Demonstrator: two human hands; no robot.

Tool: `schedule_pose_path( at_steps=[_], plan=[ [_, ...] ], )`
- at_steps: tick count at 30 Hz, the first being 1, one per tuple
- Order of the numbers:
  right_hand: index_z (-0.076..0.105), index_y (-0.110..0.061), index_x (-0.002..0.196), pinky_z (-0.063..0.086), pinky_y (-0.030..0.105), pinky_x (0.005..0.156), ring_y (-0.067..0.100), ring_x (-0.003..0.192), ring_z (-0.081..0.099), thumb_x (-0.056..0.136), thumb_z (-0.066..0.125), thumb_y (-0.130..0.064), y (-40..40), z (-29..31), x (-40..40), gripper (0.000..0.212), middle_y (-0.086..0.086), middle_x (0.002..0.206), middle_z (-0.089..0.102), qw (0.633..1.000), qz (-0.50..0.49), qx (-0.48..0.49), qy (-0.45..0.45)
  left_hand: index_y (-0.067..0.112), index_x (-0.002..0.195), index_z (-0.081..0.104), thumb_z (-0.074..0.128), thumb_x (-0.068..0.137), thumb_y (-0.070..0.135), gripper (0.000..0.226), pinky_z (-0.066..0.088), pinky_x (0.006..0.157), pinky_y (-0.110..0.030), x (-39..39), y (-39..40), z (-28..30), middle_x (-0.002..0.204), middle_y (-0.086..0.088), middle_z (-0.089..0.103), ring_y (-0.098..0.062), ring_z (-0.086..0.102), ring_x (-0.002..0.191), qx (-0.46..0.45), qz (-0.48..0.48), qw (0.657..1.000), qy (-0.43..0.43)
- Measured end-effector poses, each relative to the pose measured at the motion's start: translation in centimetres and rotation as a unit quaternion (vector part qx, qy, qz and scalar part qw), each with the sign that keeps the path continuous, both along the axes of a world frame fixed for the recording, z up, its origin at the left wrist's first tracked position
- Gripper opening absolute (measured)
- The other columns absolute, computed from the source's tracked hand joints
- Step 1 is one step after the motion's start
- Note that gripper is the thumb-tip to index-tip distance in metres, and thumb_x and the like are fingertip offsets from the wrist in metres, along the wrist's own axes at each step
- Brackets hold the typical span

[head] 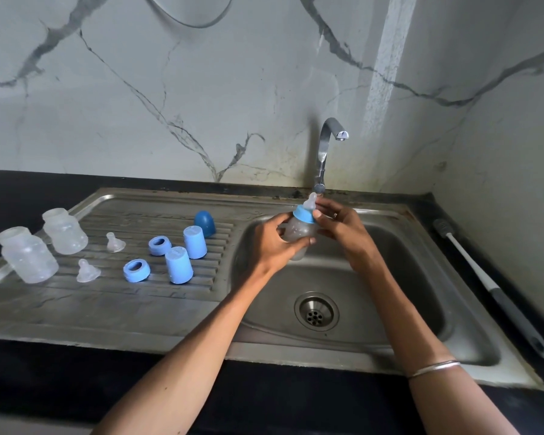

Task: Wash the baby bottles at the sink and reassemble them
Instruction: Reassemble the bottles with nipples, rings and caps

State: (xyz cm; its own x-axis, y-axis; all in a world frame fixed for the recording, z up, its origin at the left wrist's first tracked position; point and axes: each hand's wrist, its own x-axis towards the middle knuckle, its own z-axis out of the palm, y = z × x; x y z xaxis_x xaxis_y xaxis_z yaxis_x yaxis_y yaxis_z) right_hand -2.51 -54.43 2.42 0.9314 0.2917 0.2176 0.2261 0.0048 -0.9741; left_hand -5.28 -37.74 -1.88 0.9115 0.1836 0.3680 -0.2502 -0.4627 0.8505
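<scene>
Blue screw ring (pixel 304 214) and clear silicone teat (pixel 311 201) sit on the small cloudy plastic bottle (pixel 298 231) that you hold above the steel sink basin (pixel 399 277). Your left hand (pixel 272 243) grasps the bottle body. Your right hand (pixel 343 229) pinches the ring and teat with the fingertips. Two more clear bottles (pixel 27 254) stand on the drainboard (pixel 107 296).

**Bottle parts at the sink**

One bottle (pixel 299 233), clear and fitted with a blue ring (pixel 304 214) and teat (pixel 311 202), is tilted above the basin (pixel 390 277). On the drainboard (pixel 107 309) stand two clear open bodies (pixel 29 255) (pixel 64 230), two loose teats (pixel 88 271) (pixel 115 243), two blue rings (pixel 136 270) (pixel 160 245), two light blue caps (pixel 178 265) (pixel 195 242) and one dark blue cap (pixel 204 223). A brush (pixel 471 265) lies right of the basin.
</scene>
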Motion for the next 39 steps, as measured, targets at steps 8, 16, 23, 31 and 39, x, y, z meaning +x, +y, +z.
schedule_pose_path(
  at_steps=[8,16,23,31,39],
  plan=[
    [0.062,-0.02,0.121,0.052,0.018,0.076,0.006,0.096,0.066,0.08,0.077,-0.043,1.3,-0.5,-0.1,0.049,-0.005,0.106,0.068,0.994,-0.079,-0.066,-0.039,0.058,0.109,0.062,0.084,0.056,0.066,0.058,0.062,0.077,-0.032,-0.3,0.1,0.3,0.095,0.019,0.075,0.006,0.07,0.084,0.027,-0.003,1.0,0.009],
    [0.068,-0.017,0.114,0.054,0.023,0.082,0.009,0.099,0.068,0.084,0.076,-0.029,1.0,-0.3,-0.1,0.033,-0.002,0.107,0.072,0.996,-0.052,-0.044,-0.05,0.04,0.113,0.068,0.089,0.06,0.051,0.058,0.061,0.076,-0.031,-0.4,-0.2,0.4,0.093,0.014,0.076,0.003,0.071,0.083,0.016,-0.007,1.0,0.0],
    [0.067,-0.017,0.117,0.052,0.02,0.078,0.008,0.095,0.068,0.087,0.072,-0.034,1.2,-0.1,-0.3,0.034,-0.003,0.107,0.072,0.995,-0.047,-0.062,-0.056,0.052,0.109,0.066,0.089,0.06,0.055,0.054,0.061,0.076,-0.03,-0.3,-0.3,0.3,0.095,0.014,0.076,0.002,0.071,0.082,-0.003,-0.008,1.0,-0.009],
    [0.064,-0.015,0.122,0.052,0.018,0.08,0.007,0.096,0.066,0.084,0.077,-0.021,1.5,-0.2,-0.3,0.04,0.0,0.108,0.071,0.997,-0.052,-0.032,-0.049,0.052,0.112,0.063,0.085,0.055,0.069,0.062,0.062,0.076,-0.037,0.7,0.5,-0.8,0.095,0.019,0.075,-0.001,0.072,0.085,0.003,-0.009,1.0,-0.011],
    [0.064,-0.026,0.122,0.055,0.034,0.092,0.008,0.104,0.065,0.078,0.077,-0.046,1.8,0.0,-0.5,0.05,-0.007,0.112,0.07,0.992,-0.073,-0.082,-0.068,0.052,0.11,0.065,0.089,0.057,0.062,0.059,0.061,0.081,-0.038,1.1,0.4,-0.8,0.098,0.017,0.076,-0.003,0.073,0.089,-0.034,-0.017,0.999,-0.028]
  ],
)
